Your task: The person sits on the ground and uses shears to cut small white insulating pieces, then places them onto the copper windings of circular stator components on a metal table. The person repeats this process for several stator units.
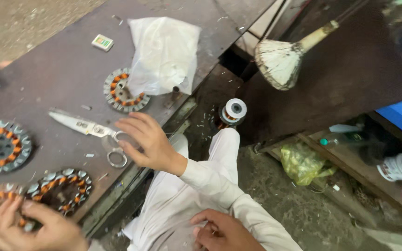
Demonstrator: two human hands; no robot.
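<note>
Head view. The right hand (149,142), open with fingers spread, hovers over the ring handles of the steel scissors (91,128) lying on the dark table (61,69); contact cannot be confirmed. Judged step: reaching for the scissors; a grasp calls for fingers threaded through the loops. The left hand (222,232), fingers curled, rests on the white-trousered lap; whether it holds anything cannot be told. At 8 o'clock, another hand (29,227) grips a copper-wound round motor stator (63,188). At 11 o'clock lies a small white-and-green box (102,42); at 12, a crumpled clear plastic bag (164,51); at 3, a yellow-green plastic bag (303,162) on the floor.
</note>
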